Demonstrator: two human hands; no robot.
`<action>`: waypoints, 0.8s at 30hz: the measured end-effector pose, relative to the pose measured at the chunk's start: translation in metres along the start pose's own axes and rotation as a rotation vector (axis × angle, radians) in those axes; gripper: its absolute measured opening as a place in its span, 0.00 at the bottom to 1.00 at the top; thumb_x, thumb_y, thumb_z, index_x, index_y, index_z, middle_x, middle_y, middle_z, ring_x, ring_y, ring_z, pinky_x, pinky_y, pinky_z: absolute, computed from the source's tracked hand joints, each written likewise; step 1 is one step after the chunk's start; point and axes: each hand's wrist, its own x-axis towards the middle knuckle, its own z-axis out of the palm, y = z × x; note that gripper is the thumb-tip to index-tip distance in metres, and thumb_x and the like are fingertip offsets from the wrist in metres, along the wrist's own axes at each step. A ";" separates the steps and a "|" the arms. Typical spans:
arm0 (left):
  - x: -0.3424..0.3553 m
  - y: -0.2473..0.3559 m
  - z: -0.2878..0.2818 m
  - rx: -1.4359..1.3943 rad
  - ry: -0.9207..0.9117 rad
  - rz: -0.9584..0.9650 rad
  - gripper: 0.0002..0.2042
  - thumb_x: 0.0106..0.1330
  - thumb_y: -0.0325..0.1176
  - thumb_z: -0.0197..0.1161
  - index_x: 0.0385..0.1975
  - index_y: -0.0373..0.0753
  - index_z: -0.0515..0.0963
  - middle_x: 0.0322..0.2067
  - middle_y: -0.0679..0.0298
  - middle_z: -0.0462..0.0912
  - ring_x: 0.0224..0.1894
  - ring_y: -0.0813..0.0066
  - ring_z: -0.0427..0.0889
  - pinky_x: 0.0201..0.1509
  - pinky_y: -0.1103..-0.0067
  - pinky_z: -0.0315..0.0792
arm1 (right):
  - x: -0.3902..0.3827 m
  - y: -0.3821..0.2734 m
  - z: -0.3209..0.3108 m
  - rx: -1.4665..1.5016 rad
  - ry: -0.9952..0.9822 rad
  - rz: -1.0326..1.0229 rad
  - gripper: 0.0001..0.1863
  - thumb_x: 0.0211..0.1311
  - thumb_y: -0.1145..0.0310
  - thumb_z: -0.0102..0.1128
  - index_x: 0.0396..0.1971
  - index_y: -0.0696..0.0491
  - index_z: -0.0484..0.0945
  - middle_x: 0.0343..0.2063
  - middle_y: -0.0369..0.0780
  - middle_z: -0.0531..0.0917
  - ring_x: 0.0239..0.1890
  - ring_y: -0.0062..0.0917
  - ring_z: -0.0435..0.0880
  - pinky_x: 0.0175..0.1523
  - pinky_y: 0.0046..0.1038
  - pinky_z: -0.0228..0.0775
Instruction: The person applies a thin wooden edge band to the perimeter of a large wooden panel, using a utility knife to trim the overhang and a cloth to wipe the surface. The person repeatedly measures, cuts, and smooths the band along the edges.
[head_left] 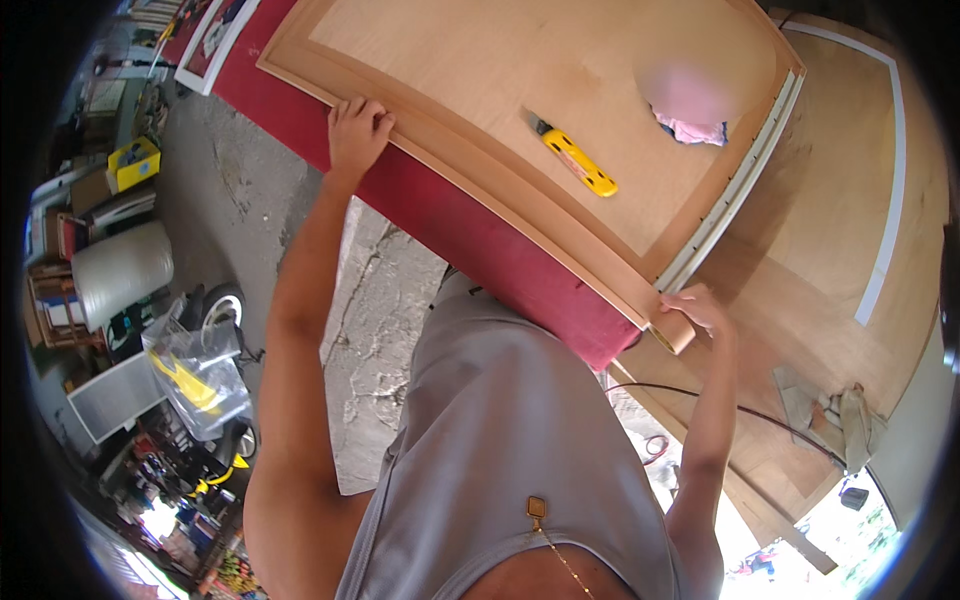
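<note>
A wooden panel [470,100] with a raised, darker frame lies on a table covered in dark red [480,240]. Along its near edge runs a long brown strip [530,215], whose right end hangs as a curled roll [675,335] past the corner. My left hand [360,135] is at the panel's near edge toward the left, fingers bent over the strip. At the near right corner, my right hand [703,308] pinches the strip beside its rolled end; the fingertips are partly hidden. A yellow utility knife [580,165] rests on the panel, blade toward the upper left.
A pink cloth [690,110] lies on the panel under a blurred patch. Another large wooden sheet [830,170] with a pale strip stands at the right. A dark cable [740,405] crosses below it. Shelves, a bubble-wrap roll [125,275] and a motorbike [215,400] are left.
</note>
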 end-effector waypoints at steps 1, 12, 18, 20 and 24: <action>0.012 -0.028 -0.001 -0.026 -0.048 0.061 0.07 0.58 0.41 0.64 0.29 0.46 0.80 0.33 0.61 0.79 0.44 0.57 0.77 0.51 0.63 0.67 | -0.007 -0.011 0.000 -0.067 0.142 0.093 0.18 0.55 0.53 0.70 0.34 0.54 0.87 0.36 0.44 0.87 0.43 0.34 0.84 0.53 0.33 0.70; 0.122 -0.253 -0.014 0.501 -0.204 -0.039 0.12 0.67 0.42 0.54 0.45 0.47 0.77 0.49 0.65 0.79 0.53 0.62 0.77 0.59 0.60 0.67 | 0.059 -0.231 0.067 -0.245 0.986 -0.614 0.21 0.50 0.65 0.70 0.47 0.49 0.81 0.46 0.44 0.79 0.53 0.40 0.76 0.59 0.40 0.67; 0.117 -0.240 -0.011 0.688 -0.130 0.225 0.12 0.63 0.38 0.54 0.44 0.48 0.80 0.55 0.72 0.78 0.54 0.70 0.78 0.50 0.69 0.75 | 0.099 -0.248 0.070 -0.358 0.860 -0.455 0.23 0.49 0.68 0.64 0.50 0.44 0.78 0.39 0.42 0.79 0.47 0.37 0.79 0.53 0.39 0.71; 0.109 -0.253 -0.013 0.675 -0.178 0.315 0.17 0.66 0.41 0.52 0.50 0.42 0.77 0.59 0.62 0.75 0.60 0.63 0.74 0.55 0.67 0.73 | 0.102 -0.252 0.076 -0.449 0.900 -0.377 0.24 0.50 0.69 0.63 0.51 0.47 0.76 0.39 0.44 0.79 0.45 0.37 0.81 0.48 0.38 0.75; 0.109 -0.252 0.011 0.269 -0.053 -0.042 0.26 0.71 0.50 0.52 0.59 0.35 0.72 0.59 0.50 0.73 0.60 0.51 0.72 0.61 0.62 0.68 | 0.090 -0.248 0.073 -0.307 1.240 -0.557 0.19 0.57 0.68 0.57 0.48 0.60 0.75 0.36 0.49 0.80 0.42 0.37 0.83 0.40 0.40 0.79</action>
